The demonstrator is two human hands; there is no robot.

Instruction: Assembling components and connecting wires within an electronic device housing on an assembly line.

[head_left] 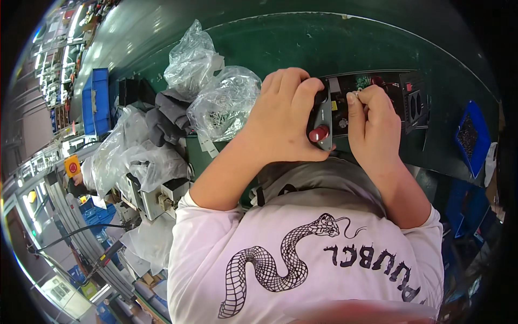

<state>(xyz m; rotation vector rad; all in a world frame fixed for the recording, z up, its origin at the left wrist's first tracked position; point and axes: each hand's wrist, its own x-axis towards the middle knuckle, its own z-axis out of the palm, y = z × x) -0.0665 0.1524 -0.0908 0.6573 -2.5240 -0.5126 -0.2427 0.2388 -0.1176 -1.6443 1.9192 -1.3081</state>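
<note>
Green tabletop [291,38], wide, edges curved by lens; upper clear plastic bag [189,56], crumpled; second clear bag [234,89] just below it, small metal pieces [218,117] inside; dark gray cloth [170,110] bunched at its left; black box [128,92] near the cloth; blue bin [97,102] further left, on the table's left side; loose plastic sheeting [127,135] below that; yellow box with red round button [72,166], far left; metal rails [70,216] lower left, black cable [81,231] crossing them; blue tray [483,162] far right, small dark parts [468,135] in it; ceiling lights [76,21] top left.
</note>
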